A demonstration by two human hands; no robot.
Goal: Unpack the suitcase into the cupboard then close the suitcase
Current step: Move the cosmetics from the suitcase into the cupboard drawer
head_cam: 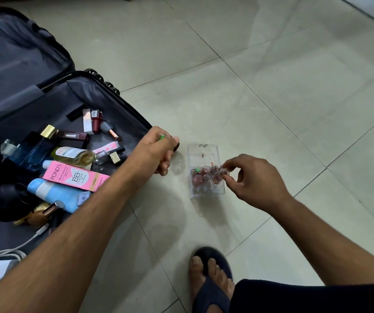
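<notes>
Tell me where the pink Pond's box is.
In the head view the pink Pond's box lies at lower left inside the open suitcase, between the yellow-liquid bottle and the blue tube.

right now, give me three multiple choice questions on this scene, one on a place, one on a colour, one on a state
1. Where does the clear organiser stand?
A. inside the suitcase
B. on the floor tiles, right of the suitcase
C. on a shelf

2. What colour is the Pond's box?
A. pink
B. green
C. black

3. What state is the suitcase in?
A. zipped shut
B. standing upright
C. lying open with items inside

Answers:
1 B: the organiser sits on the floor, apart from the suitcase, with the right hand at it.
2 A: the box is pink with white print.
3 C: the lid is folded back, and bottles and tubes lie in the lower half, while the left hand holds small items at its rim.
</notes>
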